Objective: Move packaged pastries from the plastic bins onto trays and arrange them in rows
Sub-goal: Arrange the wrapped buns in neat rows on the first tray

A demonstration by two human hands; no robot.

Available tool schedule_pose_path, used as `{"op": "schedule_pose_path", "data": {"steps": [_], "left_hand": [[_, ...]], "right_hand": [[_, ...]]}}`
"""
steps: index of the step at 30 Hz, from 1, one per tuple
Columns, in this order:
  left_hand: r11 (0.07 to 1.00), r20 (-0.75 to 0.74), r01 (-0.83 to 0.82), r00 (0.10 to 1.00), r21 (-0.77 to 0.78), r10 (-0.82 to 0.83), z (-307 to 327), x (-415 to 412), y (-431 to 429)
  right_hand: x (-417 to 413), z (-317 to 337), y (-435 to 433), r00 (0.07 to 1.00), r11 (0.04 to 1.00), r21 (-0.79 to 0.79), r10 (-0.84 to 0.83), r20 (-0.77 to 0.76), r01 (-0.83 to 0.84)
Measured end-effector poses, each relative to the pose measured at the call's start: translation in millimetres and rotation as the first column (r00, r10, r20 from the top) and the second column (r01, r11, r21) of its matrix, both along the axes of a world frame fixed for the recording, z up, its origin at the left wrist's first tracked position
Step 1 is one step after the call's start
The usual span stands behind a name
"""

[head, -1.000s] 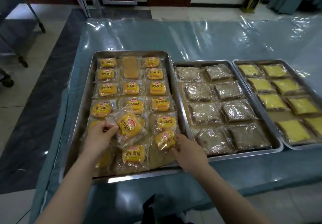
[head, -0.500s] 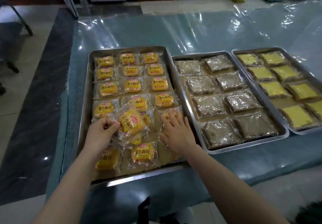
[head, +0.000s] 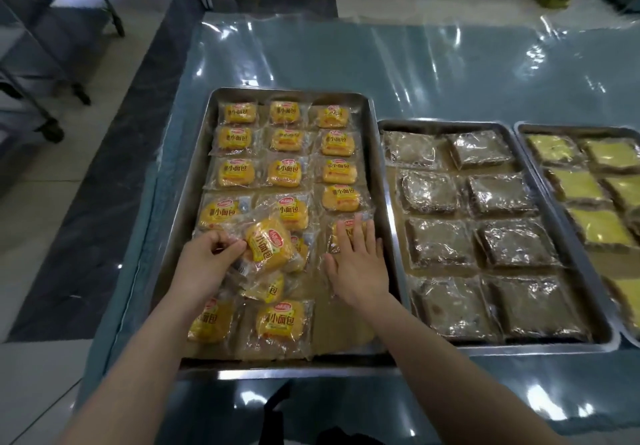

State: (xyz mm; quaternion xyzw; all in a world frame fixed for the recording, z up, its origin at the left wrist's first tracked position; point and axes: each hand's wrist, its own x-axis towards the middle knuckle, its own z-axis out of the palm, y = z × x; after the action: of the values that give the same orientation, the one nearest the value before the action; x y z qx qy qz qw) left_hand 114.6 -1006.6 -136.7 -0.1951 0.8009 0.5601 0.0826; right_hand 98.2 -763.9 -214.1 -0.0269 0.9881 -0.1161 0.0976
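Note:
A steel tray (head: 379, 181) holds several yellow wrapped pastries in three columns. My left hand (head: 207, 264) pinches the wrapper edge of one yellow pastry packet (head: 270, 245), which sits tilted above the others in the middle column. My right hand (head: 356, 261) lies flat with straight fingers on a packet (head: 337, 233) in the right column, fifth row, pressing it down. Below my right hand the tray's brown liner is bare. Two packets (head: 277, 321) lie in the nearest row. No plastic bin is in view.
Right of this tray stand a second tray (head: 561, 247) of brown wrapped cakes and a third tray (head: 519, 129) of yellow-topped cakes, cut off by the frame. All rest on a table under shiny clear plastic (head: 381, 57). A metal rack on wheels (head: 52, 74) stands at left.
My right hand slid a packet from the tray's near right part up into the right column and now rests flat on it. My left hand keeps holding the tilted packet.

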Motion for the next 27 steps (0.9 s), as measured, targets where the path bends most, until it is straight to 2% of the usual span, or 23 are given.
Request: {"op": "schedule_pose_path", "data": {"steps": [7, 12, 19, 22, 24, 26, 27], "left_hand": [[0.995, 0.004, -0.081, 0.997, -0.061, 0.081, 3, -4, 8], [0.987, -0.046, -0.111, 0.993, -0.118, 0.106, 4, -13, 9], [0.984, -0.069, -0.133, 0.99, -0.123, 0.125, 2, -18, 13], [0.987, -0.073, -0.113, 0.992, -0.112, 0.106, 1, -17, 17], [0.989, -0.067, -0.092, 0.994, -0.113, 0.084, 1, -16, 21], [0.993, -0.066, -0.057, 0.997, -0.103, 0.05, 1, -14, 26], [0.995, -0.069, -0.034, 0.997, -0.097, 0.028, 1, -12, 30]], "right_hand": [[-45, 19, -3, 0.989, 0.994, -0.06, 0.078, -0.126, -0.086], [-83, 12, -2, 0.989, 0.989, -0.008, 0.146, 0.038, -0.145], [-100, 6, -6, 0.987, 0.992, 0.045, 0.115, 0.109, -0.12], [-88, 9, -4, 0.992, 0.995, -0.011, 0.101, 0.079, -0.1], [-74, 16, 0, 0.996, 0.991, -0.093, 0.094, 0.0, -0.094], [-58, 27, 3, 0.996, 0.959, -0.274, 0.053, -0.072, -0.071], [-50, 36, 4, 0.998, 0.912, -0.407, 0.024, -0.057, -0.045]]}}
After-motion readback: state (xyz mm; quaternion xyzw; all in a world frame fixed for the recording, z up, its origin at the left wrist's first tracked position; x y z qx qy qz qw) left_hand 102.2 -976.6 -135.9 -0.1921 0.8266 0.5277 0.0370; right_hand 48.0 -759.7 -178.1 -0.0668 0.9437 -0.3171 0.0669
